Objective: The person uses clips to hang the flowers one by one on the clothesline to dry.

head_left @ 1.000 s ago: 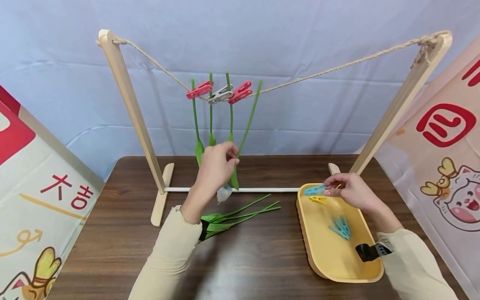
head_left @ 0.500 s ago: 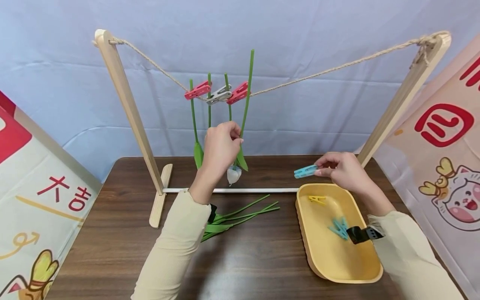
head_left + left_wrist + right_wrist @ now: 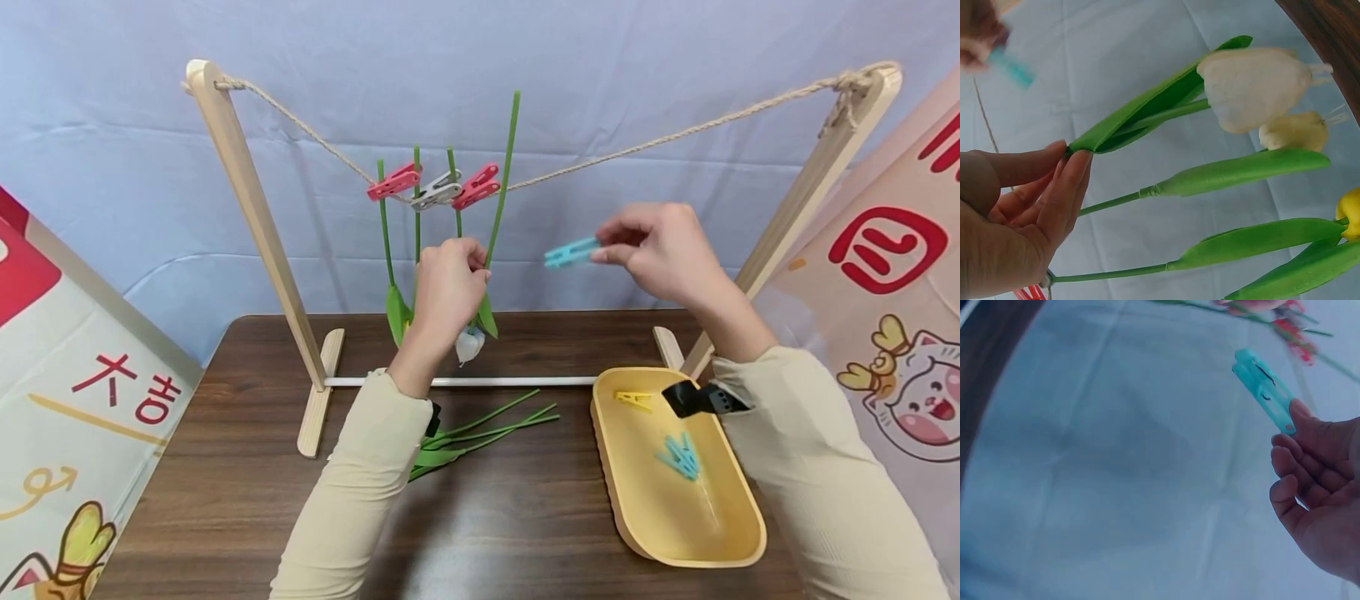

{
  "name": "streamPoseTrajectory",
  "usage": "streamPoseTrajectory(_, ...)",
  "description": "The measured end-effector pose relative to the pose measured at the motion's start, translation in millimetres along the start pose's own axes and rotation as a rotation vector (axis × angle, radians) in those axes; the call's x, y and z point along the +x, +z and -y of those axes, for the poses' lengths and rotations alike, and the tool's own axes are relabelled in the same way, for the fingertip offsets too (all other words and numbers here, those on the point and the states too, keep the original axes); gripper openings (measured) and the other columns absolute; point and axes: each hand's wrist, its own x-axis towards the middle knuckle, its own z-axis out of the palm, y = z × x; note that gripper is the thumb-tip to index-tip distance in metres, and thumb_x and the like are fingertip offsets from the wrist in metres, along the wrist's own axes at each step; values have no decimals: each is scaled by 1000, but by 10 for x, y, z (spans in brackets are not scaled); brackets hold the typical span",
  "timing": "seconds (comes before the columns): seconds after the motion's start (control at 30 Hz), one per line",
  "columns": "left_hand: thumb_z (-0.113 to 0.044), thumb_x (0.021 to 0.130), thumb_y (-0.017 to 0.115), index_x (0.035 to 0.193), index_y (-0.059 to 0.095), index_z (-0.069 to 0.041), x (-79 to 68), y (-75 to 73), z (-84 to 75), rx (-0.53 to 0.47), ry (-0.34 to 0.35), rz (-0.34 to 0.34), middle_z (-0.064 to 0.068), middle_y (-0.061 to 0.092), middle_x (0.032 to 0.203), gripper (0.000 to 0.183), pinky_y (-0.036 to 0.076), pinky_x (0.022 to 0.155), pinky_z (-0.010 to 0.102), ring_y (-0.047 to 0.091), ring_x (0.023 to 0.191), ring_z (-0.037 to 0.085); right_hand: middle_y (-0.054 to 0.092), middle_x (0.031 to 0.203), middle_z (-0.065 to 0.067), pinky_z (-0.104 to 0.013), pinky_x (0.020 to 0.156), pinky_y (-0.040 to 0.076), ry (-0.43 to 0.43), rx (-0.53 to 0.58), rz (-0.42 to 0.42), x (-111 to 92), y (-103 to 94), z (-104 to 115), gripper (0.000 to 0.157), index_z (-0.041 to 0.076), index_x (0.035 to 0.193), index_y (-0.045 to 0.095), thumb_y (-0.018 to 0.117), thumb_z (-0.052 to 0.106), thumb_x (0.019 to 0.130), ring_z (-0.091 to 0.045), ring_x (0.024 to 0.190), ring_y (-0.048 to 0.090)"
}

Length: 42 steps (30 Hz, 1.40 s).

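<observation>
My left hand (image 3: 448,287) pinches the green stem of an artificial white tulip (image 3: 1254,87), bloom hanging down and stem end rising past the rope (image 3: 600,166). Between the thumb and fingers of my right hand (image 3: 660,250) is a light blue clothespin (image 3: 572,252), held in the air right of that stem. Several tulips hang upside down on the rope beside it, held by a pink clothespin (image 3: 393,181), a grey clothespin (image 3: 437,191) and another pink clothespin (image 3: 476,187). In the left wrist view a yellow bloom (image 3: 1350,214) shows at the edge.
A yellow tray (image 3: 611,467) at the right holds a yellow clothespin (image 3: 634,401) and blue clothespins (image 3: 681,457). More green stems (image 3: 487,432) lie on the table (image 3: 510,517), partly behind my left sleeve. Wooden posts (image 3: 251,208) carry the rope, and a white rod (image 3: 525,382) joins their feet.
My right hand has lifted the blue clothespin out of the tray and brought it up and left. My left hand has raised the tulip, so its stem now stands higher above the rope.
</observation>
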Motion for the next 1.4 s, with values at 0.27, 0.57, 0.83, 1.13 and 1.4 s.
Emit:
streamPoseTrajectory(0.27,-3,83,64,86,68,-1,14,42,17,4,10,-6,7,68,81,6,45,80,37,62,80,23,65,74,-16,-13,54,35,-35,-58,-122,362,-130,440,11,-5,79,70,73,5,76,4,54,46)
streamPoseTrajectory(0.57,-5,85,63,91,68,-1,23,61,72,2,-16,10,8,68,84,10,44,82,39,63,82,24,66,77,-16,-19,57,35,45,-81,-127,578,-88,621,11,-4,81,71,70,7,79,-9,59,51)
streamPoseTrajectory(0.83,-5,85,63,92,69,-2,25,75,87,14,-18,8,8,68,86,10,45,82,39,62,85,24,67,79,-18,-27,63,39,17,-152,-83,687,-7,624,10,-5,81,71,65,3,81,-26,72,58)
streamPoseTrajectory(1.13,-4,85,62,97,69,-3,18,75,108,27,-11,14,8,69,87,14,43,85,41,63,85,24,66,75,-17,-34,67,38,12,-205,23,774,25,695,8,-5,79,70,64,1,79,-28,73,57)
streamPoseTrajectory(1.4,-1,85,61,93,70,-3,19,85,129,42,39,-15,8,69,85,13,45,81,40,63,83,25,66,77,-17,-35,67,39,39,-188,78,782,38,730,10,-6,82,69,66,4,80,-29,77,55)
